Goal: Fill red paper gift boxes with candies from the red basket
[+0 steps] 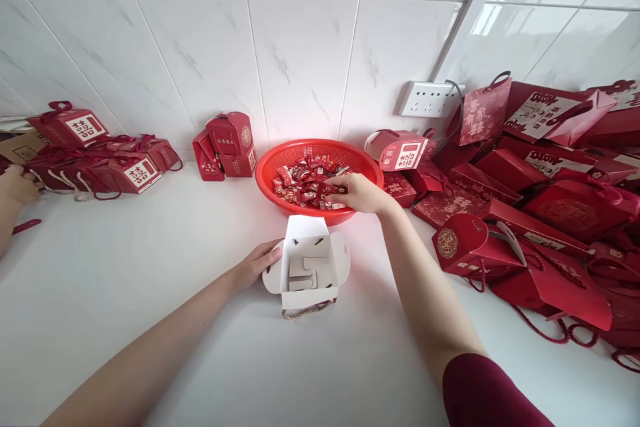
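An opened gift box, white inside with its flaps spread, stands on the counter in front of me. A twisted cord handle hangs at its near side. My left hand is closed on the box's left side flap, thumb on top. Behind the box is a red plastic basket holding many red-wrapped candies. Over the basket's right rim reaches my right hand, its bent fingers closed around candy among the pile. The fingertips are partly hidden among the wrappers.
Red gift boxes are heaped at the right, and more boxes lie at the left. Two small red boxes stand by the tiled wall. A power strip is on the wall. Another person's hand touches the left stack.
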`<state>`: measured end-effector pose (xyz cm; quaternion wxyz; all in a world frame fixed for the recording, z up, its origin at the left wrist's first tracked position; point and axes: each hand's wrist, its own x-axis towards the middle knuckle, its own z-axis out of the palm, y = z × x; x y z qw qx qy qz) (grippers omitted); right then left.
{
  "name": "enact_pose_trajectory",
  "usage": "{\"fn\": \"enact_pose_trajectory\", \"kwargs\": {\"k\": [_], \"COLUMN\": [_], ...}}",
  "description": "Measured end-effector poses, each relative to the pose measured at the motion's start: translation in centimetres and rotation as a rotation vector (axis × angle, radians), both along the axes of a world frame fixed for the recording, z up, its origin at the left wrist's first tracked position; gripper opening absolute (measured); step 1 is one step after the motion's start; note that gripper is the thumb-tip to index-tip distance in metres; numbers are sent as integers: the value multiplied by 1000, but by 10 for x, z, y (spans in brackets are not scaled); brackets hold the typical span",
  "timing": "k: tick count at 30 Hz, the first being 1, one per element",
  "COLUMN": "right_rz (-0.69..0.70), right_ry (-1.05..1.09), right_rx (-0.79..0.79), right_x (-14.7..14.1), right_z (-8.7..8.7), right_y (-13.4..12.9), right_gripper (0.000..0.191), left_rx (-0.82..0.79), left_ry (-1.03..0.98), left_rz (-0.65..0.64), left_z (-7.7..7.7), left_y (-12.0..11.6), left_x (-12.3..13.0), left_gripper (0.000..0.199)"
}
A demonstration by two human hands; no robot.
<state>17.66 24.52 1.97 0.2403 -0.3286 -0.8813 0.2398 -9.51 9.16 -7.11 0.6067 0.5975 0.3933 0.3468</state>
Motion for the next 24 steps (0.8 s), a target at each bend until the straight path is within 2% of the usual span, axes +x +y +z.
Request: {"fn": "enact_pose_trajectory", "kwargs": {"k": [3, 5, 8, 10, 11, 13, 16, 20, 24], "right_rz": [47, 165, 443, 514, 481, 325, 148, 94, -99], "right_ry": [189, 264, 102, -89, -160, -227, -215, -164, -207], "right_rx": [-39, -199, -412, -412, -374, -258, -120, -98, -62], "right_x": [-1, -3, -8, -9, -9, -7, 2, 14, 12], "right_z": [18, 29, 38, 38, 38, 38, 42, 46, 30], "right_y": [-24, -42, -60, -66, -67, -69, -70, -62, -35], "right_gripper": [29, 35, 41, 36, 33, 30, 28, 24, 26], "left_rx": [-15, -26, -22, -16, -14, -12, -9, -16, -19], "left_ry": [-24, -40, -26, 3, 15, 31, 53, 69, 65], "left_rz": [-20, -25, 6, 27, 30, 25, 16, 13, 23], "left_z": [-1, -2, -4, -4, -4, -3, -3, -2, 2], "left_y": [1, 2, 2, 2, 1, 1, 1, 1, -1], "left_x": [1, 1, 2, 3, 3, 3, 2, 2, 4], "left_gripper": [55, 56, 57, 58, 59, 59, 60, 63, 62]}}
